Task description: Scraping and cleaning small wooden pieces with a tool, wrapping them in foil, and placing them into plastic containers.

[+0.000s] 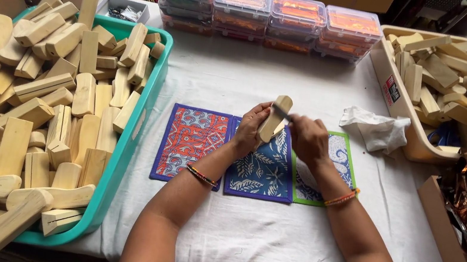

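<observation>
Head view: my left hand [250, 128] grips a pale wooden block [274, 118], fingers wrapped round it, held tilted above the patterned cloth mats [196, 138] at table centre. My right hand [308, 138] pinches a thin dark tool [282, 113] against the block's far end. Teal tray [137, 130] of wooden pieces at left; beige bin [393, 104] far right; crumpled cloth [378, 129] beside it.

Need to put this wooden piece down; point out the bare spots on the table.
Free: white cloth between the forearms below the patterned mats, and between mats and lidded boxes. Crowded: teal tray, beige bin, crumpled cloth.
</observation>
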